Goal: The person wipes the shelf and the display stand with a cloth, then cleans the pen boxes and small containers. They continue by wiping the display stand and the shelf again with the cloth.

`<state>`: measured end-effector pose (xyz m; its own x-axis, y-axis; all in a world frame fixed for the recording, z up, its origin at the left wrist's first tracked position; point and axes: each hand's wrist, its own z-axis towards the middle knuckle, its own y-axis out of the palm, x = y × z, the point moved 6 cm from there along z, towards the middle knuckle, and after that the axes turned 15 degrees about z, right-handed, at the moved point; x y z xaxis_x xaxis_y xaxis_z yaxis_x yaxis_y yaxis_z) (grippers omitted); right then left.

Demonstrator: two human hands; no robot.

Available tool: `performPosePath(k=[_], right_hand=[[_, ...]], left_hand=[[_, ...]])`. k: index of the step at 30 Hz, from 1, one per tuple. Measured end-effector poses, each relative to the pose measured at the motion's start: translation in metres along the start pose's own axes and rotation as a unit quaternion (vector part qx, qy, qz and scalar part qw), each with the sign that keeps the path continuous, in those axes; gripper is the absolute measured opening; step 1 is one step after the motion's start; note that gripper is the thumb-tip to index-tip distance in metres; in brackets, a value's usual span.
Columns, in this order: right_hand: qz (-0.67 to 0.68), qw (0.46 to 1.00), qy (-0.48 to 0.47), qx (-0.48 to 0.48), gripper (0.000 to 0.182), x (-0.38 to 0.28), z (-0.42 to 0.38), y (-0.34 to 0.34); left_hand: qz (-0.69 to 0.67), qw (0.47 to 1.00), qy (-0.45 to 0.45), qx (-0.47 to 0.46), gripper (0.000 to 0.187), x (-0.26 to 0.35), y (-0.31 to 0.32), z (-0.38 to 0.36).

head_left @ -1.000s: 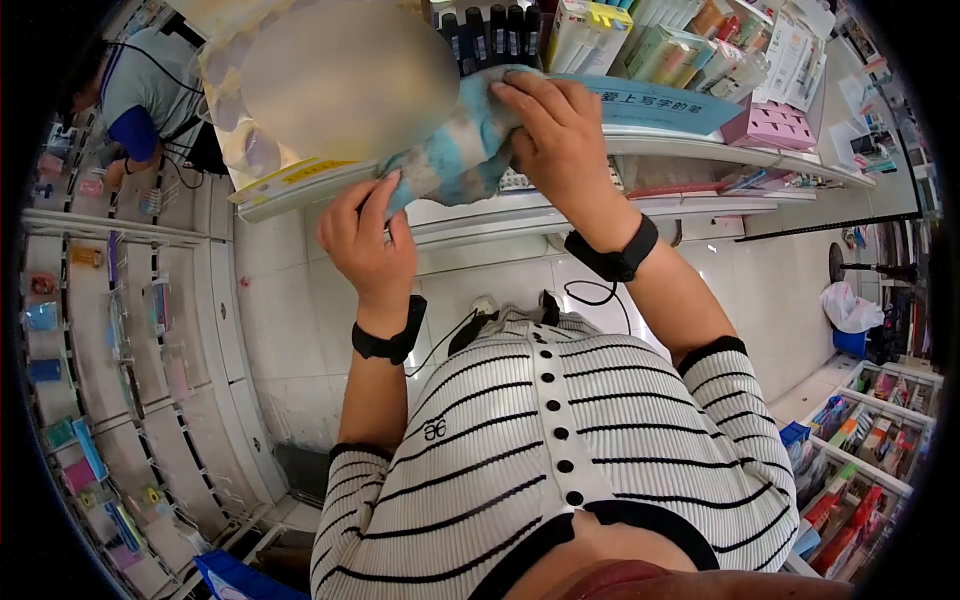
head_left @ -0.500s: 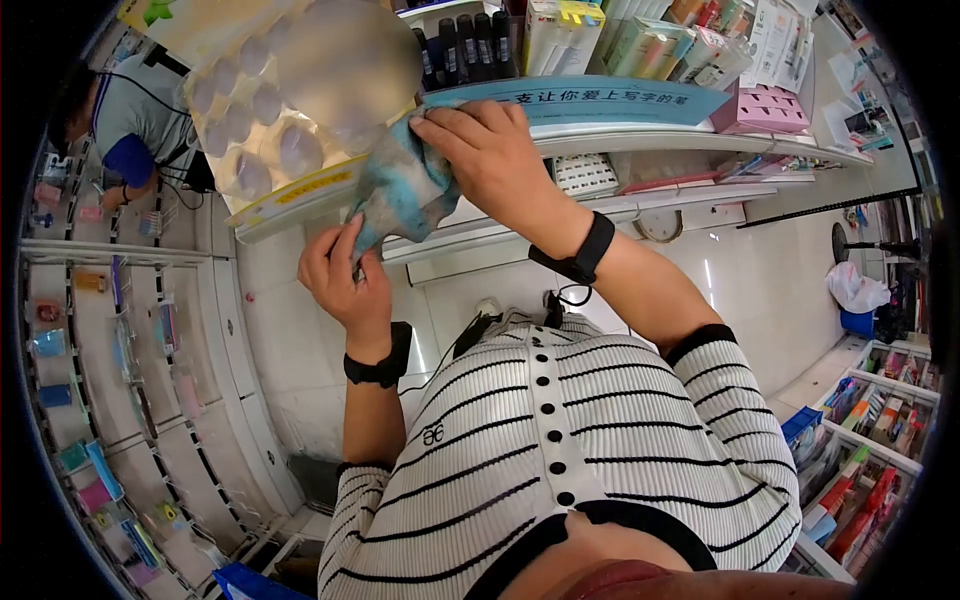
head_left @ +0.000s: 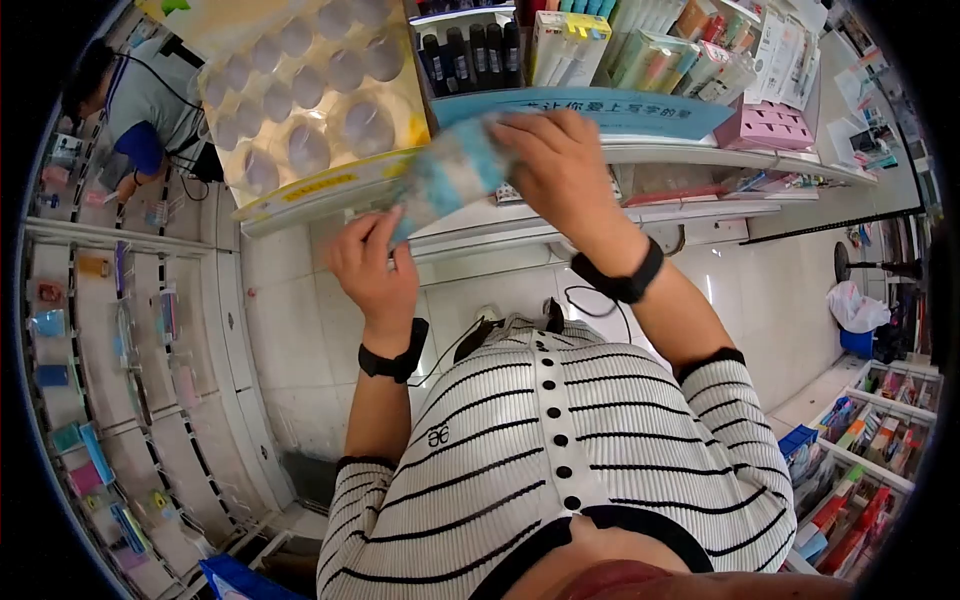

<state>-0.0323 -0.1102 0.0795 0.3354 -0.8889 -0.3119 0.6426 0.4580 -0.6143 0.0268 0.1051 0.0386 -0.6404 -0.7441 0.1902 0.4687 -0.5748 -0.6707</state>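
Note:
A blue-and-grey cloth (head_left: 455, 172) stretches between my two hands in front of the shelf edge, slightly blurred by motion. My right hand (head_left: 562, 165) is closed on its upper right end, close to the blue sign strip (head_left: 630, 108) with Chinese writing. My left hand (head_left: 372, 270) pinches the lower left end between thumb and fingers, below the front edge of the yellow display tray (head_left: 320, 190). That tray has rows of clear rounded domes. Black capped pens (head_left: 478, 55) stand in a holder behind the cloth.
Boxed and packaged pens (head_left: 650, 58) and a pink box (head_left: 768, 125) fill the shelf at the right. A person (head_left: 150, 100) in a grey top is at the far left, by racks of small goods (head_left: 120, 340). Stocked bins (head_left: 870, 430) stand at lower right.
My right hand has moved to the right, and my left hand slightly right and down. The cloth, bunched up before, is now drawn out longer between them.

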Motion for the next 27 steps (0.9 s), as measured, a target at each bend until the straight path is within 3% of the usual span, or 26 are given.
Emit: performPosePath(k=[1,8,12,14,17,23,27], right_hand=[[0.025,0.999,0.032,-0.010,0.055,0.006,-0.013,-0.009],[-0.013,0.997,0.067,-0.025,0.055,0.030,-0.076,-0.048],[-0.109,0.992,0.056,0.038,0.054,0.036,-0.079,-0.064],[-0.222,0.970,0.081,0.065,0.052,0.039,-0.076,-0.070],[-0.182,0.976,0.116,0.028,0.057,0.063,-0.089,-0.053],[-0.108,0.983,0.147,0.027,0.056,0.069,-0.082,-0.046],[-0.075,0.985,0.156,0.014,0.055,0.075,-0.079,-0.047]], left_hand=[[-0.010,1.000,0.022,-0.004,0.046,0.007,0.001,-0.003],[-0.044,0.992,0.117,-0.015,0.042,0.054,0.019,0.005],[-0.030,0.988,0.150,0.038,0.037,0.080,0.027,0.032],[-0.036,0.986,0.153,0.056,0.036,0.088,0.037,0.041],[0.038,0.987,0.147,-0.041,0.039,0.093,0.071,0.043],[0.045,0.983,0.145,-0.107,0.043,0.097,0.069,0.041],[0.053,0.977,0.177,-0.102,0.044,0.101,0.071,0.049]])
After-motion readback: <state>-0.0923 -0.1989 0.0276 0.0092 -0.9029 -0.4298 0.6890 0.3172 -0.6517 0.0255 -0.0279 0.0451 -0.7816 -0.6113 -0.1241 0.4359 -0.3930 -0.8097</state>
